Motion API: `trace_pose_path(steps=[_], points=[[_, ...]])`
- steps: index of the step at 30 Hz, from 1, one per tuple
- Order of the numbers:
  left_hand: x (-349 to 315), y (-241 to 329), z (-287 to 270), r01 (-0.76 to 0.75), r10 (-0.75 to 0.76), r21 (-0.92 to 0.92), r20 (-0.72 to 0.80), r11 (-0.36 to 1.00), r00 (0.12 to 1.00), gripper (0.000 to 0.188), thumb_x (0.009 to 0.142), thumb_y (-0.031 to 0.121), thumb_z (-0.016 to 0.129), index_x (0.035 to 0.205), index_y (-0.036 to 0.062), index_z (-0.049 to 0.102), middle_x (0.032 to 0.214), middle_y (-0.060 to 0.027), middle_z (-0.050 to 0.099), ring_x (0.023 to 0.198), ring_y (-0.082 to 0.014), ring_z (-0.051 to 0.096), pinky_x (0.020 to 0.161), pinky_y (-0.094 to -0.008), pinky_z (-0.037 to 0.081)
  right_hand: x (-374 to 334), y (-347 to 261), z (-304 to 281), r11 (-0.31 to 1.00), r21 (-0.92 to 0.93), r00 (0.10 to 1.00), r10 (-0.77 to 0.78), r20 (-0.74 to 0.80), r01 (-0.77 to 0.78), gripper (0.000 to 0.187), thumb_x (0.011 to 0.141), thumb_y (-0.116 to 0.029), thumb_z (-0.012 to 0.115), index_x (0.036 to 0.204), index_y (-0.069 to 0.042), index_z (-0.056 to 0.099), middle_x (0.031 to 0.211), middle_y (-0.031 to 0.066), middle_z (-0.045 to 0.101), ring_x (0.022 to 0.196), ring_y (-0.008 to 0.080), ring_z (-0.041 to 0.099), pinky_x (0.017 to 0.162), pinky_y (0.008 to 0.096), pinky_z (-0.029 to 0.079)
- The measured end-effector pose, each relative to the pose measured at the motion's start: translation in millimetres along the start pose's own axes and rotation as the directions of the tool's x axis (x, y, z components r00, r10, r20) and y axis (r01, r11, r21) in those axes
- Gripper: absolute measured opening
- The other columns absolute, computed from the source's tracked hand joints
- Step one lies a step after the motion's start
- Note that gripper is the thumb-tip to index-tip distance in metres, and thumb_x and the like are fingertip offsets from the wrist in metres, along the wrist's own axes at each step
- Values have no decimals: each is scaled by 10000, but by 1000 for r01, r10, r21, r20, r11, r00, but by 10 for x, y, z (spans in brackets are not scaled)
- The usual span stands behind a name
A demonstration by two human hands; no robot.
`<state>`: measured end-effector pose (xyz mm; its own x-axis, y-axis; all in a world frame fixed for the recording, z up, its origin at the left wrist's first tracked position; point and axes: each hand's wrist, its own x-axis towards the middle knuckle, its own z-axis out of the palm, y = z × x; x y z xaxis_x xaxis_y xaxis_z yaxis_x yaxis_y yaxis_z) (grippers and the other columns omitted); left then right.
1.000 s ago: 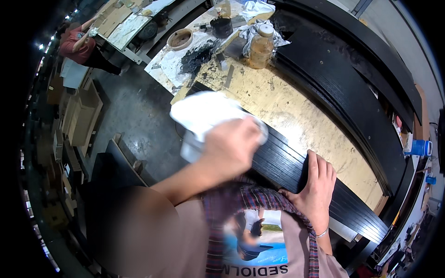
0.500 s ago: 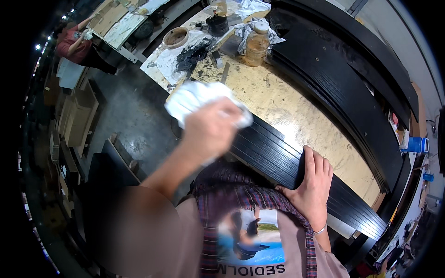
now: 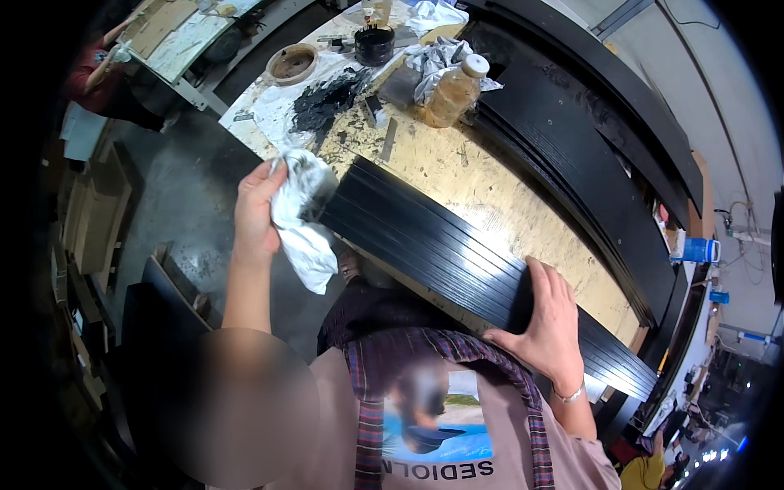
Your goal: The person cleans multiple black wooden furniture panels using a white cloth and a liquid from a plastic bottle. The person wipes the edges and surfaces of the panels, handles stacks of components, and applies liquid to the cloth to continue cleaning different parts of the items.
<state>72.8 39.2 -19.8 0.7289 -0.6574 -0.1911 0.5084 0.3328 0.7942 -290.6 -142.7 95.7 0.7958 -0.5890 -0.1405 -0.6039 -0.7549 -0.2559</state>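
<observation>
A long black grooved board point(image 3: 441, 245) lies slantwise across the workbench, its far left end in plain sight. Beside that end my left hand point(image 3: 260, 208) is closed on a crumpled white cloth point(image 3: 304, 220), which hangs down and has dark smudges on it. My right hand point(image 3: 549, 327) steadies the board farther along, gripping across its width, with the fingers toward the far edge and the thumb at the near edge.
The worn workbench point(image 3: 490, 196) bears a capped plastic jar point(image 3: 456, 91), a black-stained pot point(image 3: 374, 46), a round bowl point(image 3: 291, 64) and a patch of black paint point(image 3: 322, 102). Black panels point(image 3: 563, 155) are stacked behind. A co-worker point(image 3: 94, 82) stands at another table, far left.
My left hand has moved left with the cloth, from over the board to just beyond its end, uncovering that end. My right hand stays on the board. The view has shifted slightly.
</observation>
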Motion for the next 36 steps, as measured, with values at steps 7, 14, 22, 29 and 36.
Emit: trace_pose_path(steps=[7,14,22,29,36], points=[[-46,80,628,-416,187,439,475,797,860,120,849,38,725,966,28,752,1006,-24,701,837,-151,676,714,-275,540,758,-763,108,996,-75,989,-26,148,38,1094,563,-467,914,1378,56,407,1246,208,552,1158,365,554,1008,449,432],[34,368,619,-815,147,535,808,223,571,119,721,35,711,835,67,704,907,-13,635,763,-199,656,638,-322,532,793,-844,279,999,-48,1000,-10,27,11,920,522,-363,898,1240,31,479,1097,191,571,996,366,567,885,435,439],[378,648,778,-918,-189,383,914,103,360,115,726,78,637,839,64,656,885,-12,590,815,-178,614,646,-324,508,823,-795,305,998,53,997,-19,-70,23,840,490,-326,873,1179,-2,520,988,137,583,902,330,570,811,411,407],[424,421,1048,-951,-188,267,953,154,237,141,719,68,642,855,80,674,878,-3,600,787,-179,608,611,-317,500,836,-818,283,995,100,998,3,-64,3,891,404,-245,861,1197,-20,525,1022,144,591,919,353,569,836,413,416],[416,213,859,-895,82,348,920,280,383,69,766,65,678,835,63,686,907,-34,616,763,-191,631,615,-314,511,862,-788,291,997,82,998,3,-63,2,905,404,-271,868,1203,-16,528,1023,144,591,924,348,570,838,412,416]])
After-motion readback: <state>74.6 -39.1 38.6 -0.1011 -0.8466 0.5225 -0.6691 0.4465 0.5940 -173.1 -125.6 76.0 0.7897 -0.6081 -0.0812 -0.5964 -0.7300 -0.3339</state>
